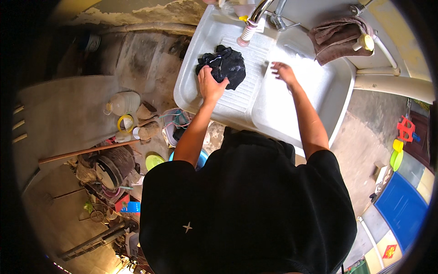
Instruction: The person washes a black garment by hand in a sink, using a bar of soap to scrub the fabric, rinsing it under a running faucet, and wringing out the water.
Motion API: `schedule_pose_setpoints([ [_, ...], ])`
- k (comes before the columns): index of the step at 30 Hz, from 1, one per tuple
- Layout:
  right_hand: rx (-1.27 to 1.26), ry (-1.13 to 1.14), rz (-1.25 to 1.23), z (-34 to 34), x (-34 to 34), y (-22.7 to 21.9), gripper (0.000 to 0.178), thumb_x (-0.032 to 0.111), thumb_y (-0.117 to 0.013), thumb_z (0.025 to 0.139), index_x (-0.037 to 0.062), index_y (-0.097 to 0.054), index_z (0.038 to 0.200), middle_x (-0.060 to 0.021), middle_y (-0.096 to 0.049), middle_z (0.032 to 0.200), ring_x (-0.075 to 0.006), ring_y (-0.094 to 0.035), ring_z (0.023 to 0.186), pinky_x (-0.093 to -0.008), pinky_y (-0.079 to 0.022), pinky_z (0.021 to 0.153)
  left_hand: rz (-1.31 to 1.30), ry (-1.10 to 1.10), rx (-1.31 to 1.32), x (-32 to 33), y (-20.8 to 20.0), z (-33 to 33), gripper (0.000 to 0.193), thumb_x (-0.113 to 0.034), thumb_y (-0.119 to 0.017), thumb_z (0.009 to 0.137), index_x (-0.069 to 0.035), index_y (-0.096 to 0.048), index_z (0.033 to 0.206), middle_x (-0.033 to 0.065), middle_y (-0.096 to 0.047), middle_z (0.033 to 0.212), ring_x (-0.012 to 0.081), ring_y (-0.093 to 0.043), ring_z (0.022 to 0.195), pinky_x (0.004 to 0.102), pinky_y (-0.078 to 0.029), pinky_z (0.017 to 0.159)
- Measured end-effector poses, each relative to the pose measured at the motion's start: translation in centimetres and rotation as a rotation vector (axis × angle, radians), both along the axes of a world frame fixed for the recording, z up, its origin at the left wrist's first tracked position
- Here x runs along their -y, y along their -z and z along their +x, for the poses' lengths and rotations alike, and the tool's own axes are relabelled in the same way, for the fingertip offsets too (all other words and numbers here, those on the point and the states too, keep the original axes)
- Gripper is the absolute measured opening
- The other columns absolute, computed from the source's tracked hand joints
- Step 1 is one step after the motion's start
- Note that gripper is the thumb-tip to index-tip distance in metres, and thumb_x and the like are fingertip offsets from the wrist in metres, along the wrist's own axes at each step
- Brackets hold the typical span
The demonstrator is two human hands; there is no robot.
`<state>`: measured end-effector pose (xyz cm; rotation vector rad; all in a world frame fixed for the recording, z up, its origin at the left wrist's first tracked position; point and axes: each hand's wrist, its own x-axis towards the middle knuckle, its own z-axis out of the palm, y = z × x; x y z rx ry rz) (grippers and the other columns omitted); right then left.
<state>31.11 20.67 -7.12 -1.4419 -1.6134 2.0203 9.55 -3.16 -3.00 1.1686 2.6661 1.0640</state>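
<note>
A wet black cloth (228, 64) lies bunched on the ribbed washboard (248, 86) of a white plastic laundry sink (191, 68). My left hand (211, 83) grips the near edge of the cloth and presses it on the ribs. My right hand (284, 71) hovers over the sink basin (315, 86) to the right, fingers spread, holding nothing. A metal tap with a white and pink nozzle (250, 28) hangs just beyond the cloth.
A brown towel (335, 39) is draped on the sink's far right corner beside a white and yellow cap (363, 42). On the floor at left stand a plastic jug (123, 103), a wooden stick (86, 151), a green dish (153, 160) and assorted clutter. A blue panel (401, 210) lies at right.
</note>
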Motion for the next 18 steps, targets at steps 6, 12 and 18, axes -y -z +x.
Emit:
schedule_pose_setpoints([
  [6, 0.01, 0.046, -0.05, 0.0, 10.3, -0.5, 0.027, 0.014, -0.067, 0.087, 0.0041, -0.068, 0.112, -0.0037, -0.07, 0.096, -0.0128, -0.064, 0.081, -0.0266, -0.051, 0.071, 0.202, -0.02, 0.112, 2.7, -0.1, 1.3, 0.045, -0.014, -0.083, 0.07, -0.003, -0.057, 0.105, 0.0162, -0.058, 0.119, 0.0366, -0.053, 0.115, 0.0446, -0.042, 0.101],
  [12, -0.083, -0.052, -0.082, -2.6, 12.5, -3.0, 0.024, 0.01, -0.065, 0.089, -0.0006, -0.065, 0.11, -0.0048, -0.069, 0.095, -0.0118, -0.064, 0.082, -0.0252, -0.052, 0.076, 0.267, -0.076, 0.204, 4.7, -1.8, 0.1, 0.027, -0.007, -0.081, 0.077, -0.004, -0.061, 0.095, 0.0124, -0.058, 0.122, 0.0295, -0.056, 0.113, 0.0394, -0.047, 0.095],
  [18, -0.06, -0.233, 0.55, -7.2, 12.3, -6.2, 0.085, 0.011, -0.079, 0.067, 0.0174, -0.047, 0.145, -0.0257, -0.051, 0.142, -0.0382, -0.052, 0.129, -0.0435, -0.043, 0.107, 0.493, 0.127, 0.604, 6.2, -6.3, -0.8, 0.022, 0.003, -0.075, 0.082, -0.002, -0.059, 0.097, 0.0093, -0.054, 0.133, 0.0216, -0.059, 0.118, 0.0318, -0.054, 0.088],
])
